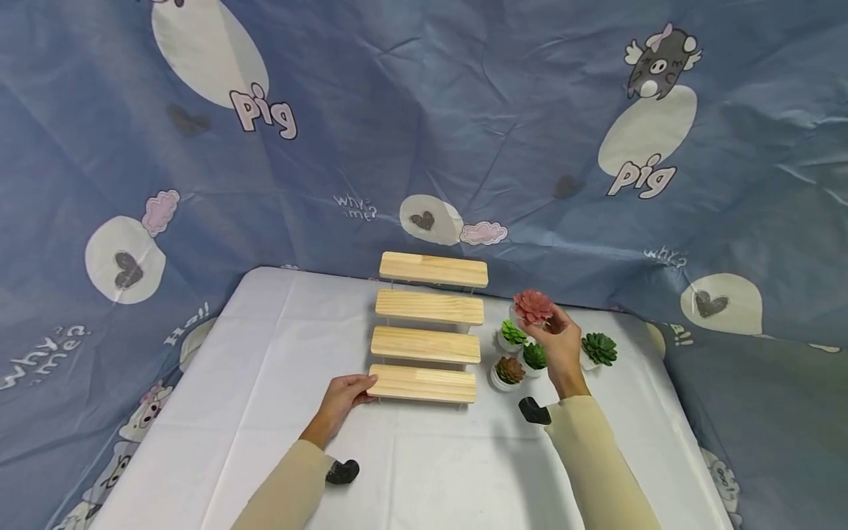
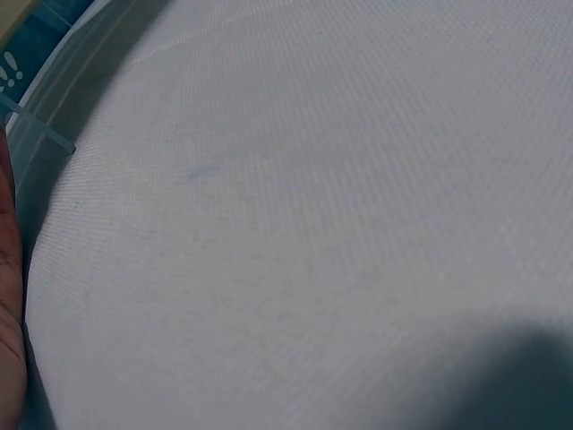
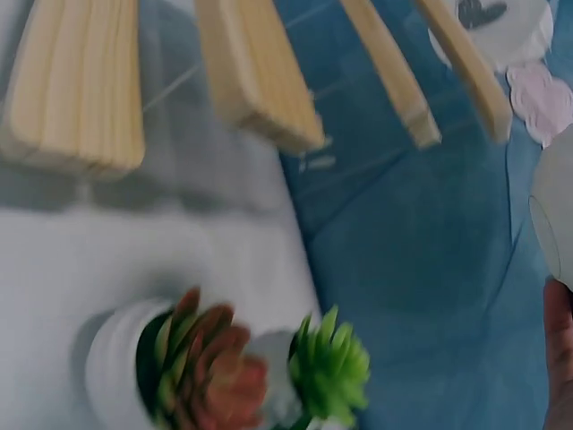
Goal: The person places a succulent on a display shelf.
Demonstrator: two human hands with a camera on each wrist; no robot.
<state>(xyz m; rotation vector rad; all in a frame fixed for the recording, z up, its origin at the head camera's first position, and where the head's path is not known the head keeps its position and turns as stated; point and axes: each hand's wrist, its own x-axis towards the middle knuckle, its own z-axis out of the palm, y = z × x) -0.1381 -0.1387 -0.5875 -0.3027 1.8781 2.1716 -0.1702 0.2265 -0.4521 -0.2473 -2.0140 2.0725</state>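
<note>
My left hand (image 1: 346, 395) grips the left end of the lowest wooden shelf (image 1: 424, 383) of a stepped stand, thumb on top. In the left wrist view only an edge of that hand (image 2: 9, 313) shows. My right hand (image 1: 561, 344) holds up a potted red succulent (image 1: 533, 307) above the other plants, right of the stand. Its white pot (image 3: 557, 206) appears at the right edge of the right wrist view. Below and beside that hand stand a brown-red succulent (image 1: 510, 370), a bright green one (image 1: 513, 332), a dark green one (image 1: 534, 356) and another dark green one (image 1: 599, 349).
Three more wooden shelves rise behind the lowest, up to the top shelf (image 1: 433, 269) near the back curtain (image 1: 371, 147). Clear supports join them. A white cloth (image 1: 278, 353) covers the table. Black wrist mounts (image 1: 342, 472) stick out from both sleeves.
</note>
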